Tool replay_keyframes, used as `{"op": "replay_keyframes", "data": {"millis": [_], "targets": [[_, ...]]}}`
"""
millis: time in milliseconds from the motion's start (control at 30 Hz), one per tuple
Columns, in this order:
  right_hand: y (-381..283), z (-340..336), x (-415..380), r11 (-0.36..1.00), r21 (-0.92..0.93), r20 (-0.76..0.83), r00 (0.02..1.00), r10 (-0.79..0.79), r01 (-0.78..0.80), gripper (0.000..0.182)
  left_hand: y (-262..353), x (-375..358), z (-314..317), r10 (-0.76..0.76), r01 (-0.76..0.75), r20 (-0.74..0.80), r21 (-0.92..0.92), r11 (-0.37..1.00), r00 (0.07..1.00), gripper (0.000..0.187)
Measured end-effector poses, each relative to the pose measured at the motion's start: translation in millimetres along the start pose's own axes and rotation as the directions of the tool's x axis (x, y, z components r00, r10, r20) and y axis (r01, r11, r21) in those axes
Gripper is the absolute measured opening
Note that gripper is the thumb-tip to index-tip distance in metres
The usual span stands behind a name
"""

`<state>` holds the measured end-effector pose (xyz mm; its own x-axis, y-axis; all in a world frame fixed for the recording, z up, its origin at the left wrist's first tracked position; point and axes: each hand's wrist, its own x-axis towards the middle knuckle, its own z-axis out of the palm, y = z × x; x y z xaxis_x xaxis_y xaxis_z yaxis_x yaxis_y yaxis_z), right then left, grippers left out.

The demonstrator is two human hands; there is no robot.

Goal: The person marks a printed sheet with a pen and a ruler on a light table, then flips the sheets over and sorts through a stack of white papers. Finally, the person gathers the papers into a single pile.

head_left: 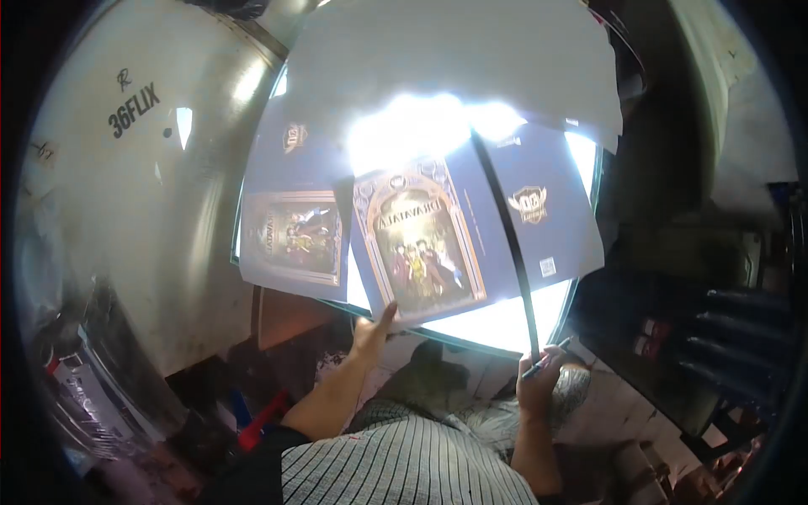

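Observation:
My left hand [374,332] pinches the lower edge of a dark blue printed sheet [497,244] with a framed group picture, a winged badge and a small square code. The sheet lies tilted on a brightly lit panel [530,316]. My right hand [541,374] is closed at the panel's lower right edge, around a pen-like tool [535,368] and the lower end of a long dark strip [510,219]. That strip runs upward across the sheet. Another blue printed sheet [290,231] lies at the left.
A large pale sheet [454,50] covers the panel's far part. A metallic surface marked 36FLIX [135,194] stands at the left. Plastic-wrapped items [84,404] lie at the lower left, near a red object [261,421]. Dark shelving with blue packages [724,345] is at the right.

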<state>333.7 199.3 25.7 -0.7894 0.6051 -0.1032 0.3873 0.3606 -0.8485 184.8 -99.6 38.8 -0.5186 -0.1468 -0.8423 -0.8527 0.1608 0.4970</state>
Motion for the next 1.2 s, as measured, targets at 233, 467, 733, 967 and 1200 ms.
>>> {"op": "replay_keyframes", "data": {"millis": [233, 467, 733, 967, 1200], "targets": [[-5, -8, 10, 0.997, 0.076, -0.070, 0.997, -0.015, 0.021, 0.027, -33, -55, -16, 0.489, -0.424, 0.039, 0.562, 0.711, 0.871, 0.031], [-14, -11, 14, 0.999, -0.031, -0.132, 0.990, -0.047, 0.044, 0.024, 47, -10, -7, 0.729, -0.706, 0.111, 0.385, 0.595, 0.675, 0.031], [-8, -14, 11, 1.000, 0.014, -0.140, 0.990, 0.028, -0.027, 0.019, 278, 117, 27, 0.604, -0.604, 0.067, -0.010, 0.797, 0.794, 0.036], [-11, -17, 10, 0.997, -0.022, -0.175, 0.982, 0.073, -0.078, 0.022, 354, 203, 41, 0.582, -0.577, -0.020, -0.166, 0.800, 0.813, 0.044], [-3, -20, 4, 0.972, -0.227, -0.166, 0.986, 0.025, -0.063, 0.023, 335, 185, 4, 0.866, -0.411, -0.284, 0.791, 0.454, 0.412, 0.063]]}}
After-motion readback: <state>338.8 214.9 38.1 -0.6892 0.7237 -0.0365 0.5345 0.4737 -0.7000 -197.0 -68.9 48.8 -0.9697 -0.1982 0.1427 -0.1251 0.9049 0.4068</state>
